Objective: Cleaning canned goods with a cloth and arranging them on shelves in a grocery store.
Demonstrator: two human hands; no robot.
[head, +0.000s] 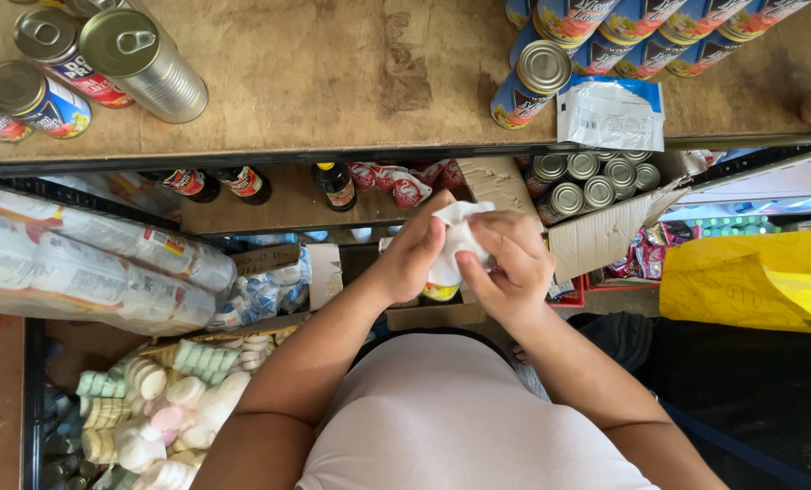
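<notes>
Hands together over the carton: left hand point(414, 254) and right hand point(512, 268) both pinched shut on white cloth point(455, 238), wrapped round a small can point(440, 290) peeking out just beneath. Wiping apparently midway, can not yet set down. Beyond the grip, open box of tins point(587, 181); above that, shelf point(333, 82) carrying standing cans point(142, 62).

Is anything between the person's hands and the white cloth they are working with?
Nothing visible does. The left hand and right hand both grip the white cloth directly, wrapped around a can whose yellow bottom edge shows below it.
</notes>
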